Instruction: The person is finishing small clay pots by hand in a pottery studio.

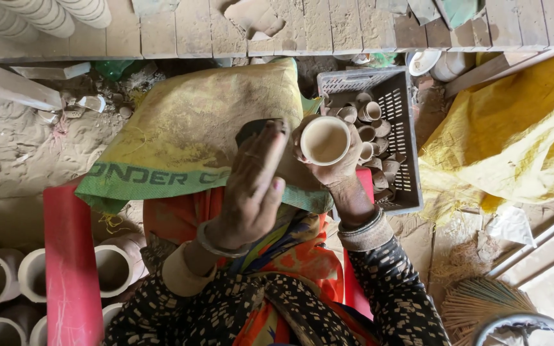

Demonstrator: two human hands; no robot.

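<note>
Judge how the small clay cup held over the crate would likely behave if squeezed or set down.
The clay cup in the right hand looks thin-walled, pale and unglazed, so probably brittle and light. Its dusty matte surface likely grips well. The wide flat mouth suggests it stands steadily but rolls on its side.

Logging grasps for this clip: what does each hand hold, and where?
Right hand holds a small clay cup, fingers around its sides. Left hand touches a dark object; grip unclear.
</note>
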